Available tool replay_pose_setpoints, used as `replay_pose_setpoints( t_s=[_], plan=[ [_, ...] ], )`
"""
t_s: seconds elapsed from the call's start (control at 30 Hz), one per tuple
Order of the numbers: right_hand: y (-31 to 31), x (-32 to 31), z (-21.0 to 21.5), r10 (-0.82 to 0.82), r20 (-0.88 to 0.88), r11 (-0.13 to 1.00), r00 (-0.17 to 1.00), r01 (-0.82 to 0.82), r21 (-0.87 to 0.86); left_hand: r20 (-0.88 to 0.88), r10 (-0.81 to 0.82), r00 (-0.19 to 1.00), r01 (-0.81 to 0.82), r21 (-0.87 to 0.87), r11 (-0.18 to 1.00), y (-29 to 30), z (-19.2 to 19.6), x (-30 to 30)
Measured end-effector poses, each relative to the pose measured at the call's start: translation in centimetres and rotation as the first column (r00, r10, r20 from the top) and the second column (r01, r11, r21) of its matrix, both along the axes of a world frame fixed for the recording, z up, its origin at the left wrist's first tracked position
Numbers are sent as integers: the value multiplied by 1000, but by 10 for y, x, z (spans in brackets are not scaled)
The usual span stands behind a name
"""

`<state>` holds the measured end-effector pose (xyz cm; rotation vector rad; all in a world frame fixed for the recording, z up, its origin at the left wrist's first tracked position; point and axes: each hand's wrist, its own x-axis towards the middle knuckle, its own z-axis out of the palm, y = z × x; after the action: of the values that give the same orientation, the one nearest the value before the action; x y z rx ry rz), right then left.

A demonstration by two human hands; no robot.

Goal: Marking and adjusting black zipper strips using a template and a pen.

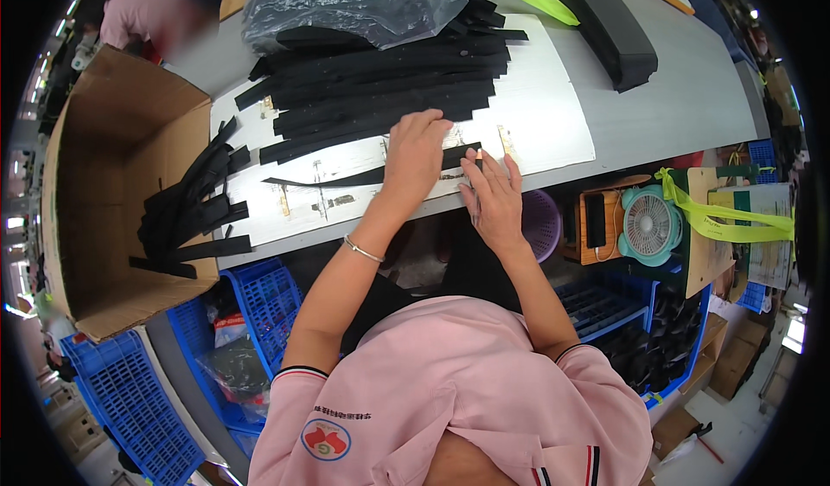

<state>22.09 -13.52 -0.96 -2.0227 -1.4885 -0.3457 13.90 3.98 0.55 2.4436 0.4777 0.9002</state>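
From where I stand, the left hand point(417, 156) lies over a single black strip point(346, 179) near the table's edge, wrist nearly straight, forearm slanting up and inward from the body. Its fingers rest close together and point away and to the right; its palm side is hidden, so I cannot tell whether it grips the strip. A pale bracelet point(363, 250) circles this wrist.

The right hand point(494, 199) sits just right of the left and slightly nearer the body, back upward, forearm leaning inward. Its fingers are slightly spread, with the thumb apart, at the strip's right end. A small orange and dark item point(479, 155) shows among the fingertips; I cannot tell whether it is pinched.

The strip runs from the right fingertips, beneath the left hand, to a tapered end left of it. Both hands work over a white board point(558, 97). Just beyond the left hand, black strips point(372, 97) lie side by side, roughly parallel, with a clear plastic bag point(346, 2) at their far side.

Well left of the left hand stands an open cardboard box point(95, 175), loose strips point(194, 205) heaped at its near right side. Right of the right hand are a purple basket point(541, 225) and, farther out, a turquoise fan point(650, 225). Beyond that hand, to the right, lies a black block point(601, 23).
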Motion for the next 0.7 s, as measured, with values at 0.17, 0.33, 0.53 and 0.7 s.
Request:
replay_pose_setpoints(
  t_s=[0.17, 0.33, 0.53, 0.7],
  plan=[
    [-7, 6, -7, -74, 65, 997, 995, 75, -14, -44, -39, 998, 37, -39, 999, 45, -2, 19],
    [-10, 11, -11, -124, 94, 992, 988, 123, 17, -28, -21, 999, 14, -228, 974, 38, 17, 14],
    [-10, 16, -11, -82, 43, 995, 996, 79, 55, -36, 137, 990, -138, -18, 990, -15, 16, -73],
    [-11, 22, -16, -56, 49, 996, 997, 52, 79, -335, 296, 895, -312, 4, 950, -25, 1, -139]
  ],
)
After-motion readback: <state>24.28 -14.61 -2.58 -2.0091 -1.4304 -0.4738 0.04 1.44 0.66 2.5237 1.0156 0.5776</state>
